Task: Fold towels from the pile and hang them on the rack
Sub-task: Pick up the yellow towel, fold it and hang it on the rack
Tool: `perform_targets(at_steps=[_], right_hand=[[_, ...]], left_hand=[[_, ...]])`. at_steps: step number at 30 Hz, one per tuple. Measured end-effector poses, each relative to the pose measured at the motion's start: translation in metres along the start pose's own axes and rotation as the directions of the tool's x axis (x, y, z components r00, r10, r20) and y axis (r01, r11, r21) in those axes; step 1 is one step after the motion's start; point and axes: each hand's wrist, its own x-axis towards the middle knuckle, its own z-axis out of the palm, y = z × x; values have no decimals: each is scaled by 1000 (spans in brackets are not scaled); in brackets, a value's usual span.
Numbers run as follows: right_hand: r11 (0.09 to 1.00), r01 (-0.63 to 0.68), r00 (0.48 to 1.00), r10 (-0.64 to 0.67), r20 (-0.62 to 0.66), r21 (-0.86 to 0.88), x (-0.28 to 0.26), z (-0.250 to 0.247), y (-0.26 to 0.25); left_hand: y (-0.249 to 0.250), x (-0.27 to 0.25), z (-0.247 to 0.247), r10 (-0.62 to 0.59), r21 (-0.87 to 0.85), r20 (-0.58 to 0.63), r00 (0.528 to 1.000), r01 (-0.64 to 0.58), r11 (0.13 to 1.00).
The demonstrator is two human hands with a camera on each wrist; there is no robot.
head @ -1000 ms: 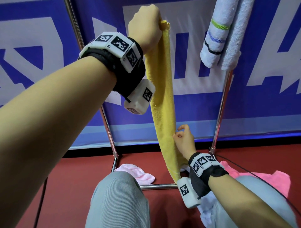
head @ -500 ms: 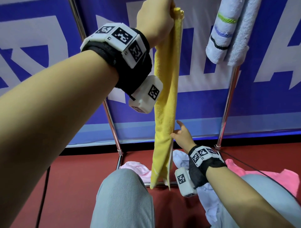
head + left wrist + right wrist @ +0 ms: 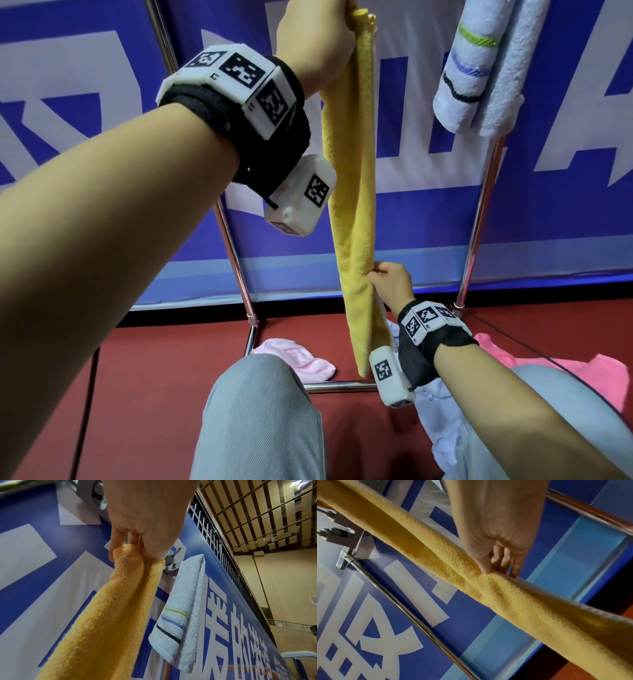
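Yellow towel hangs as a long narrow strip, already folded lengthwise. Left hand clamps its top end, fingers curled round the bunched cloth, held high. Right hand pinches the strip's edge lower down, thumb and fingertips on the hem; the tail dangles below that hand.

Step, I'd say: evening up the fold, hanging not yet started. Next move likely needs the strip doubled or draped over the rack's top bar, which sits above the left hand, mostly out of the head view.

Striped white towel is already hung to the right of the left hand, so free bar lies left of it. Below the right hand: pink towel and more cloth on the red floor, rack base rail just beyond the knees.
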Motion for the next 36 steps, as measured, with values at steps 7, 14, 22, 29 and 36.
perform_targets(at_steps=[7,14,22,29,36], right_hand=[[988,43,992,-60,-111,-147,2,-22,-4],[937,246,969,-247,25,-249,13,-73,-44],[936,350,895,-323,307,-36,-8,-77,-149],[940,332,876,-275,396,-81,-47,-95,-208],[933,342,921,-309,238,-112,-48,-134,-230]], left_hand=[[-23,-11,-23,-90,-35,-17,996,89,995],[-138,-35,-52,-480,293,-49,876,472,832],[-127,-73,-26,-491,73,583,647,560,825],[-38,-85,3,12,-405,841,540,615,677],[-8,-72,3,112,-450,869,483,674,586]])
